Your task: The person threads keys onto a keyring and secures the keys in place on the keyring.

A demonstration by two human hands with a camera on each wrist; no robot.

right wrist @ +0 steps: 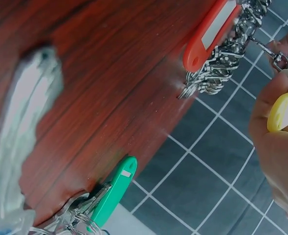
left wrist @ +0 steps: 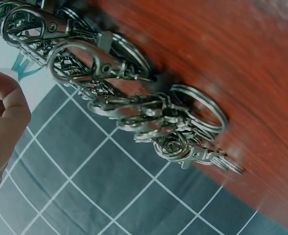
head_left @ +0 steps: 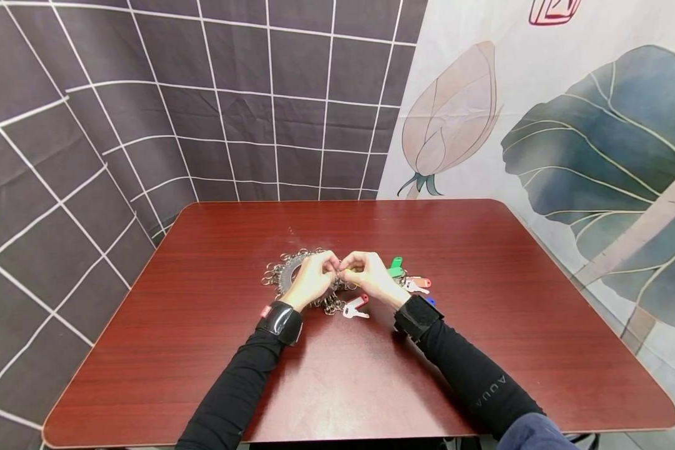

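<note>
left hand (head_left: pixel 314 276): pinching a clip (right wrist: pixel 266 48) at its fingertips
right hand (head_left: pixel 369 273): gripping the yellow tag (right wrist: pixel 283 111), pretty much fingertip to fingertip with the left
hoop (head_left: pixel 286 275): on the table (head_left: pixel 214 250) under the left hand, loaded with clips
red tag (head_left: pixel 359 302): near the hoop, key (head_left: pixel 353 310) beside it

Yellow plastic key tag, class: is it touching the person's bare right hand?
Touching. The right wrist view shows the yellow tag lying against the right hand, no gap between.
</note>
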